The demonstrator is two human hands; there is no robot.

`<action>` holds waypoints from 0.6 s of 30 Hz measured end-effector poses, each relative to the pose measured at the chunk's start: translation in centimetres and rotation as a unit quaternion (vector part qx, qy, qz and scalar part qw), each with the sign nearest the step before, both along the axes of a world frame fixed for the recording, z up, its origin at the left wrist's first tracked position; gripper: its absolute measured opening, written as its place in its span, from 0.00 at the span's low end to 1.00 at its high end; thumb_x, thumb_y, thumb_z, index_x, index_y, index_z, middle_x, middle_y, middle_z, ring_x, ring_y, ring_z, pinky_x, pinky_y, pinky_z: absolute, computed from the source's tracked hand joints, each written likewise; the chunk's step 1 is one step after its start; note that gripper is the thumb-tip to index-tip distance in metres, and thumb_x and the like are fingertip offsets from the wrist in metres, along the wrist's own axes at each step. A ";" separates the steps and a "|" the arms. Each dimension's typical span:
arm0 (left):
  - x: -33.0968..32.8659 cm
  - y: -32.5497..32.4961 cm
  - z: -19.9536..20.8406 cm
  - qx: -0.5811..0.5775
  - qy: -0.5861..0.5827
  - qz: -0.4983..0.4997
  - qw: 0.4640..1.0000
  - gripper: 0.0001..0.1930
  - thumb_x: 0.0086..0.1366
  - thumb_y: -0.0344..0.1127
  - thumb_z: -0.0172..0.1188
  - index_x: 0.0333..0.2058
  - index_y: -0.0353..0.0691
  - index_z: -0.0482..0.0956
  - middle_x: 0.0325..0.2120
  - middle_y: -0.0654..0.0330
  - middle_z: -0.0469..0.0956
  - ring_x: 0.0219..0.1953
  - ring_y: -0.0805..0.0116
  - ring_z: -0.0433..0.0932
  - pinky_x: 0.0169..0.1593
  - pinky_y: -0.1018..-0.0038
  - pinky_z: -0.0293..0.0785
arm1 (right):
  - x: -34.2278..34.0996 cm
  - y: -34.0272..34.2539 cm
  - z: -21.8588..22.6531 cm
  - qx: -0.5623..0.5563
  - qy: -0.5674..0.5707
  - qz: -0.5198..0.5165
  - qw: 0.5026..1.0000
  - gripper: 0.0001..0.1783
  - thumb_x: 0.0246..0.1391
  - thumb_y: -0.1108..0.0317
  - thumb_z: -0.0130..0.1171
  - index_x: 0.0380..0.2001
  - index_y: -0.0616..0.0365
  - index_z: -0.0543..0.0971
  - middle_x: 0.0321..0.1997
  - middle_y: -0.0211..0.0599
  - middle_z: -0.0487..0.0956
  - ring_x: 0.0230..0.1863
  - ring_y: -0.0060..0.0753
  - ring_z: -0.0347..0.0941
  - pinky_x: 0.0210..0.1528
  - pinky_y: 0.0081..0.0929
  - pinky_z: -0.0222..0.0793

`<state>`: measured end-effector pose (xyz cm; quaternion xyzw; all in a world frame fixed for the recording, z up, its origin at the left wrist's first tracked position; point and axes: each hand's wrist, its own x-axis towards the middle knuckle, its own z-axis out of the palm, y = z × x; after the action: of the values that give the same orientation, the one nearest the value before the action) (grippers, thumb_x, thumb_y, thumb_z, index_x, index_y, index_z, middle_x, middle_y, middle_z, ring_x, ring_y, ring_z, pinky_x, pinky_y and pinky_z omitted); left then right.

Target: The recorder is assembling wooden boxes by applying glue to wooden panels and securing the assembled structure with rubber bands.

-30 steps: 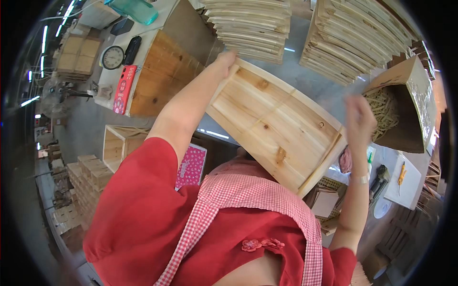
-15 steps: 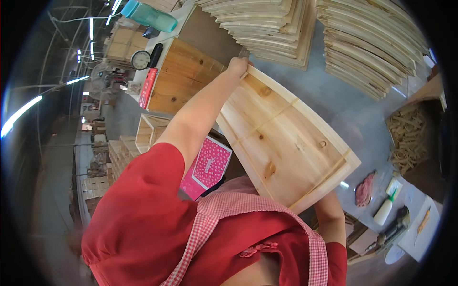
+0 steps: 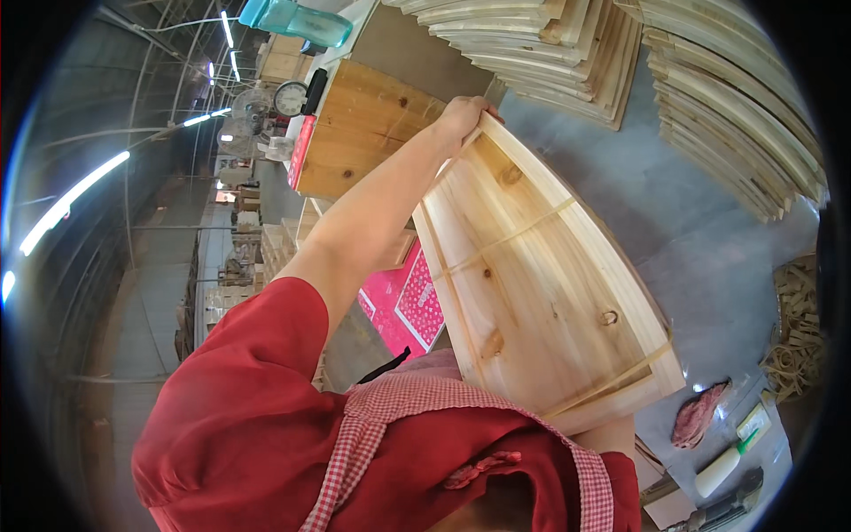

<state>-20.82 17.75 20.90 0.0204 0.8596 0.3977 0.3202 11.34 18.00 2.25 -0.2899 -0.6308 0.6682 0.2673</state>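
A shallow pale wooden tray [image 3: 532, 275] with knots and raised side rims is tilted in front of me, its far end up. Thin tan bands [image 3: 514, 235] stretch across and along it, one near its far part and another across its near corner. My left hand [image 3: 465, 120] is closed round the far left corner, arm stretched out. Only the forearm of my right arm [image 3: 612, 434] shows, under the near right end of the tray. My right hand itself is hidden behind the wood.
Tall stacks of wooden trays [image 3: 567, 71] rise at the far side. At right lie a heap of tan bands [image 3: 793, 328], a pink cloth [image 3: 700, 417] and a white glue bottle [image 3: 718, 470]. A scale dial [image 3: 290, 98] and a teal bottle [image 3: 297, 22] stand far left.
The view has swung, so the surroundings have shifted. The tray tilts more steeply, its near right rim now facing me more. My left hand keeps its hold on the far corner.
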 end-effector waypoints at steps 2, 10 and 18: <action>0.2 0.0 -0.1 0.034 0.003 0.015 0.999 0.12 0.68 0.34 0.46 0.32 0.35 0.76 0.30 0.49 0.82 0.31 0.58 0.81 0.38 0.62 0.80 | -0.7 -0.2 0.2 -0.015 0.012 -0.005 1.000 0.10 0.58 0.69 0.57 0.30 0.67 0.76 0.23 0.33 0.75 0.30 0.26 0.70 0.33 0.31 0.68; 0.7 0.5 0.3 0.026 0.004 0.027 0.999 0.11 0.68 0.33 0.47 0.33 0.35 0.75 0.31 0.47 0.82 0.32 0.57 0.81 0.40 0.62 0.81 | -2.4 -1.4 1.3 -0.069 0.050 -0.008 0.996 0.10 0.59 0.68 0.57 0.30 0.67 0.76 0.23 0.33 0.75 0.30 0.26 0.71 0.33 0.31 0.68; 0.3 0.6 -0.3 0.024 -0.014 0.041 0.999 0.12 0.68 0.34 0.47 0.34 0.34 0.77 0.32 0.48 0.82 0.32 0.56 0.81 0.40 0.61 0.81 | -0.8 -1.3 2.1 -0.091 0.055 -0.032 0.994 0.11 0.60 0.68 0.56 0.31 0.67 0.77 0.23 0.32 0.76 0.30 0.26 0.71 0.34 0.31 0.68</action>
<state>-20.48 18.35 20.56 -0.0131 0.8454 0.4313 0.3147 10.57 16.69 4.36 -0.2959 -0.5425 0.7286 0.2954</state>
